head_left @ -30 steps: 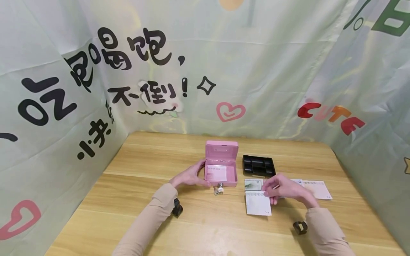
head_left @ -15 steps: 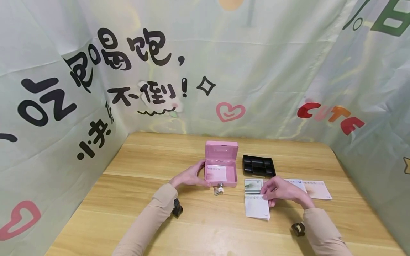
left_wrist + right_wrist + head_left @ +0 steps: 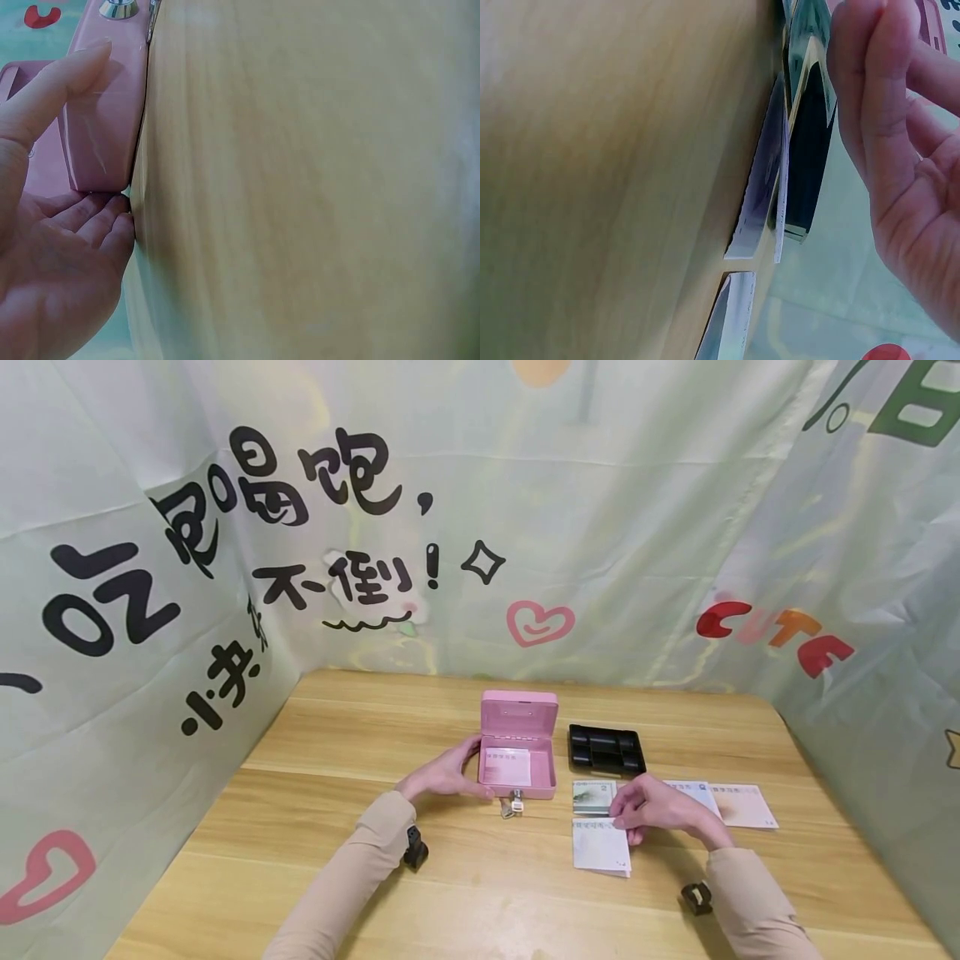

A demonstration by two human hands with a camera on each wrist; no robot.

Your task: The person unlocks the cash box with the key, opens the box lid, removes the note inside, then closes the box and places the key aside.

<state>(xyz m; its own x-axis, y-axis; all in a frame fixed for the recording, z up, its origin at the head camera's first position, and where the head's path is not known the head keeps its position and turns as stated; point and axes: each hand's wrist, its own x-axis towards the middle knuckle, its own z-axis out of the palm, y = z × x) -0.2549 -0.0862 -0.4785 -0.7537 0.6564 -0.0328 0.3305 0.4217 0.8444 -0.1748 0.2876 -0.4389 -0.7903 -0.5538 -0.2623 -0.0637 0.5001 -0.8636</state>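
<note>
My left hand (image 3: 444, 770) holds the left side of the pink cash box (image 3: 545, 770), which stands with its lid up. In the left wrist view the thumb lies on the box's front and the fingers touch its side. A folded pinkish banknote (image 3: 507, 767) lies inside. My right hand (image 3: 660, 803) pinches the top right corner of a pale folded banknote (image 3: 600, 846), low over the table. Just behind it lies a green folded banknote (image 3: 592, 797). The right wrist view shows my fingers together; their tips are cut off at the top edge.
A black compartment tray (image 3: 606, 750) sits behind the notes. A blue banknote (image 3: 697, 793) and a pale pink one (image 3: 744, 806) lie to the right, the blue one partly behind my right hand. Small keys (image 3: 512, 805) hang at the box's lock. Printed cloth surrounds the wooden table (image 3: 360, 718).
My right hand has moved slightly left and toward the body with the pale banknote, uncovering more of the green and blue notes. The left hand and cash box have stayed put.
</note>
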